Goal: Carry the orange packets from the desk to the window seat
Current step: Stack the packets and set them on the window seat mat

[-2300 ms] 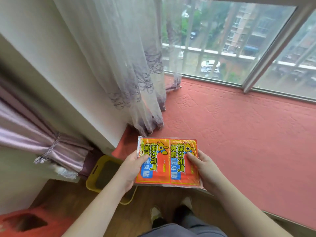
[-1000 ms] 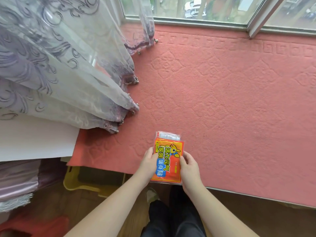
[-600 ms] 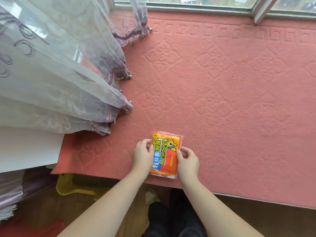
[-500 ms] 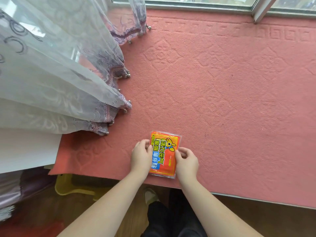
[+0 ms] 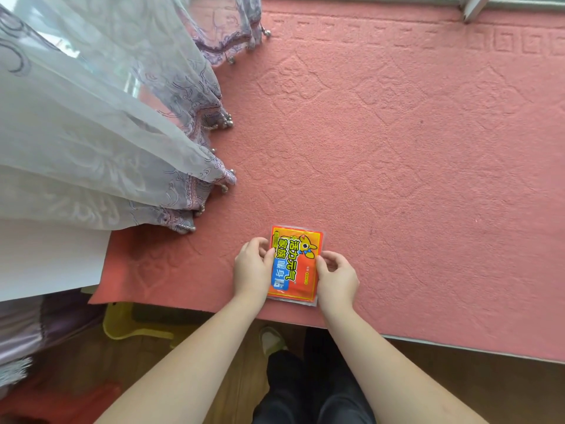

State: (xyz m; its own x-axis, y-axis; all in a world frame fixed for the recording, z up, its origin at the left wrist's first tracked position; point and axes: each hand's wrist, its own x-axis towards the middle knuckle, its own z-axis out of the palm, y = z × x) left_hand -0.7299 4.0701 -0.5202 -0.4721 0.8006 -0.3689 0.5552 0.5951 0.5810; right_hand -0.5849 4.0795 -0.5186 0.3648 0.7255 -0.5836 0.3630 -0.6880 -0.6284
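Observation:
The orange packets (image 5: 294,264), stacked with a yellow and blue label on top, lie flat on the pink window seat (image 5: 397,154) near its front edge. My left hand (image 5: 252,269) rests against the stack's left side, thumb on the top packet. My right hand (image 5: 336,278) holds the right side, fingertips on the packet's edge. Both hands grip the stack between them. How many packets are in the stack cannot be told.
A sheer purple-trimmed curtain (image 5: 107,117) with bead weights drapes over the seat's left part. A white wall ledge (image 5: 46,258) lies at left. Below the seat are a yellow bin (image 5: 122,324), a wooden floor and my legs. The window frame (image 5: 470,7) runs along the top.
The two packets, held side by side above the seat edge, were stacked and brought down flat onto the seat. My view tilted down and closer. In the last half second almost nothing moved.

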